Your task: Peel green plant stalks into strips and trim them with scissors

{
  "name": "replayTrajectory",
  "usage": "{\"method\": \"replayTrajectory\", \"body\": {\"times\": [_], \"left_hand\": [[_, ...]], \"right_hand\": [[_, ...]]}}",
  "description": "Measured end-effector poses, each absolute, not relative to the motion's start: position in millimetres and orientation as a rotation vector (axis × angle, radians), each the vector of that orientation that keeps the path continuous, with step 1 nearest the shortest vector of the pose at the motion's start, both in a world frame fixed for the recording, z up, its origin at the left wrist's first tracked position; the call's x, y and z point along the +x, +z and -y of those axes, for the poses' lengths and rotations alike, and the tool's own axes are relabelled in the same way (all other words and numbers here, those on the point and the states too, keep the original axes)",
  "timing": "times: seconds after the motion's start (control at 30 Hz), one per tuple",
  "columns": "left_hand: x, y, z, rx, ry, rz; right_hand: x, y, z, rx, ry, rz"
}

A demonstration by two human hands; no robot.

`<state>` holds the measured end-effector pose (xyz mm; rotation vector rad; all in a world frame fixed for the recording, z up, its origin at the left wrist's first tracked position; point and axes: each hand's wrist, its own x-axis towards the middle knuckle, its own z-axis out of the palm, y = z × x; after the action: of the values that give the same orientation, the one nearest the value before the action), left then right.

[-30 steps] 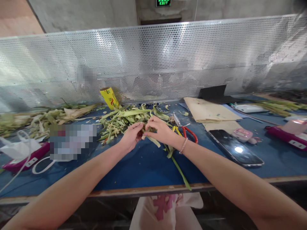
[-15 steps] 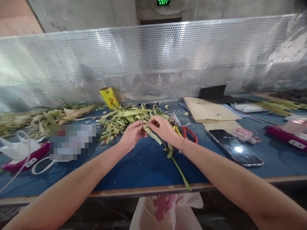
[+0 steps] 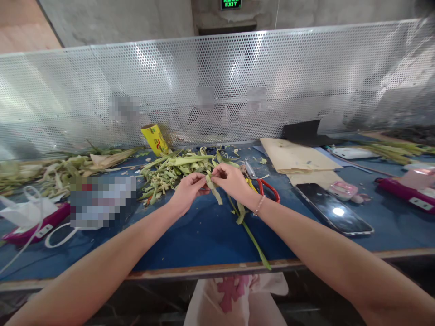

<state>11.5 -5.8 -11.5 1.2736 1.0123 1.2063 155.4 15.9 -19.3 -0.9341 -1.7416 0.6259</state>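
Observation:
My left hand and my right hand meet over the middle of the blue table. Both pinch a pale green leaf strip, whose free end hangs down between them. Behind my hands lies a heap of green leaves. A green stem with a leaf wrapped on it runs from under my right hand to the table's front edge. Pliers with red and yellow handles lie just right of my right wrist, partly hidden by it.
A phone, a pink case and brown paper lie on the right. Purple power strips sit at both sides. A yellow box stands behind the heap, before a perforated metal screen.
The hanging end of the leaf strip has swung left and now points more steeply down. My fingers have shifted slightly around it; both arms are nearly where they were.

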Motion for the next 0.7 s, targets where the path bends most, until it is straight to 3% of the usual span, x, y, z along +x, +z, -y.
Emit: {"method": "replayTrajectory", "body": {"times": [0.7], "left_hand": [[6.1,-9.1,3.5,1.814,1.112,-1.264]], "right_hand": [[151.8,-19.5,-14.6,-0.949,0.593,1.668]]}}
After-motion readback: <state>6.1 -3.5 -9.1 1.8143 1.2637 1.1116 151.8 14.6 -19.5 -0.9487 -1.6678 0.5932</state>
